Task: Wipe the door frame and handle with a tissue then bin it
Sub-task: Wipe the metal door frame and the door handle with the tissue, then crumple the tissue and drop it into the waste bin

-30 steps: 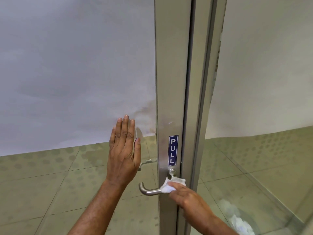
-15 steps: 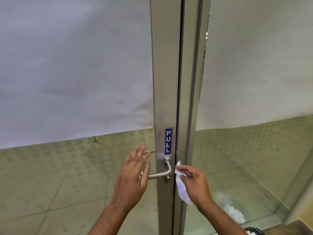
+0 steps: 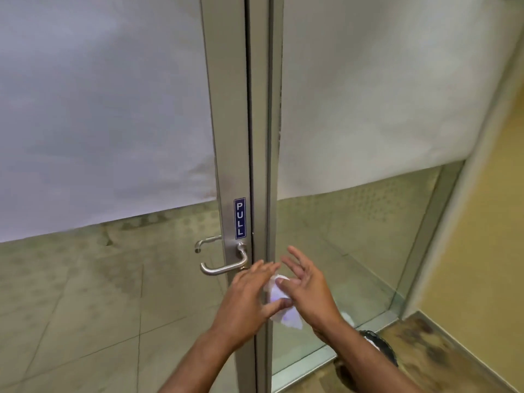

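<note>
The metal door frame [image 3: 229, 137] runs upright through the middle, with a blue PULL sticker [image 3: 240, 218] above the curved steel handle [image 3: 224, 268]. Just below and right of the handle, a crumpled white tissue [image 3: 285, 313] sits between my two hands, in front of the frame. My left hand [image 3: 246, 299] presses it from the left with the thumb on it. My right hand [image 3: 307, 285] holds it from the right, fingers spread. Neither hand touches the handle.
Glass panels with white film [image 3: 99, 109] flank the frame on both sides. A dark round bin [image 3: 381, 348] stands on the floor at lower right, partly hidden by my right forearm. A yellow wall [image 3: 482, 236] closes the right side.
My left hand left the handle and came across to the tissue. My right hand drew the tissue down and off the frame. Both hands now hold it together.
</note>
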`<state>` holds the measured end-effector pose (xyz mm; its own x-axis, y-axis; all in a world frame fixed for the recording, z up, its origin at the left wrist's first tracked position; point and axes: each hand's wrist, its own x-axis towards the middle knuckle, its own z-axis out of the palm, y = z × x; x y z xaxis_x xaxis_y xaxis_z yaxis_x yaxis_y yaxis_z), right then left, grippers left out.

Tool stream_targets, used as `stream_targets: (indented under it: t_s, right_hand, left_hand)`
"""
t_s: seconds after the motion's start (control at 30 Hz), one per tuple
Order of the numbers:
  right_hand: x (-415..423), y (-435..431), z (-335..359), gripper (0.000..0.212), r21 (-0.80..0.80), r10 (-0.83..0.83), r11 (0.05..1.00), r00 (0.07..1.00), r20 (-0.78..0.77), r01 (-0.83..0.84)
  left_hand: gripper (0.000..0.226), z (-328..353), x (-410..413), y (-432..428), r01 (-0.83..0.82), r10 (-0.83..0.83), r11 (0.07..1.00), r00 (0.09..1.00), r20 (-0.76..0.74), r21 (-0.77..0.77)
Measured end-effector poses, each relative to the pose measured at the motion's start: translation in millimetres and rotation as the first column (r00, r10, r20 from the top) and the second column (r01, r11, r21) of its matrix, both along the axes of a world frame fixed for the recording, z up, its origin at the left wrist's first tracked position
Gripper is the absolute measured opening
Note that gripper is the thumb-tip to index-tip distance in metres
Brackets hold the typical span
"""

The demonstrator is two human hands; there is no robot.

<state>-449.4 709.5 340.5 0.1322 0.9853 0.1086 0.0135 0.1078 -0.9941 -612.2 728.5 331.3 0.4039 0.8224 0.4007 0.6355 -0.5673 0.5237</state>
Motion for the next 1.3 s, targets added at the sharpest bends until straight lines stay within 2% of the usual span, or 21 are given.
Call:
stream_targets:
  t_s: [0.07,0.17,0.27,0.37,0.6,0.8,1.03,1.3]
  right_hand:
    - [7.3,-15.8,6.1,0.072,0.011,-0.019,1.000,1.000,0.001,0.019]
    - [21.7,-34.7,11.4,0.068,0.017,-0.055,0.998,0.998,-0.018,0.055]
    - [41.4,-49.6,12.1,0.058,0.010,-0.100,0.995,0.995,-0.010,0.100]
    - [73.6,-63.5,11.2,0.051,0.026,-0.148,0.989,0.986,0.072,0.147]
    - [174.3,-102.7,1.0,0.026,-0.063,-0.171,0.982,0.979,0.109,0.178]
    - [247.3,-123.9,-9.3,0.007,-0.107,-0.203,0.972,0.976,0.074,0.210]
    - [312.8,-129.3,-34.5,0.006,-0.163,-0.283,0.947,0.959,-0.019,0.276]
    - [350.1,-101.4,-68.8,0.005,-0.213,-0.386,0.898,0.922,0.032,0.384]
  left_hand:
    - [0.053,4.3,11.0,-7.7,-0.003,0.001,0.996,1.000,0.026,0.084]
    - [0.028,10.1,28.4,-19.2,0.003,-0.015,0.993,0.995,0.102,0.115]
    - [0.021,11.2,51.4,-26.9,0.025,-0.024,1.000,0.988,0.151,-0.007]
    - [0.008,7.7,79.9,-26.6,0.079,-0.036,0.985,0.964,0.265,-0.151]
    - [0.011,-5.6,164.1,-30.9,0.239,-0.073,0.908,0.900,0.431,-0.345]
    - [0.017,-16.6,242.2,-42.0,0.325,-0.075,0.823,0.876,0.477,-0.467]
    - [0.014,-34.9,309.9,-45.8,0.384,-0.060,0.730,0.861,0.506,-0.566]
    - [0.018,-66.7,354.0,-17.4,0.409,-0.127,0.696,0.879,0.459,-0.590]
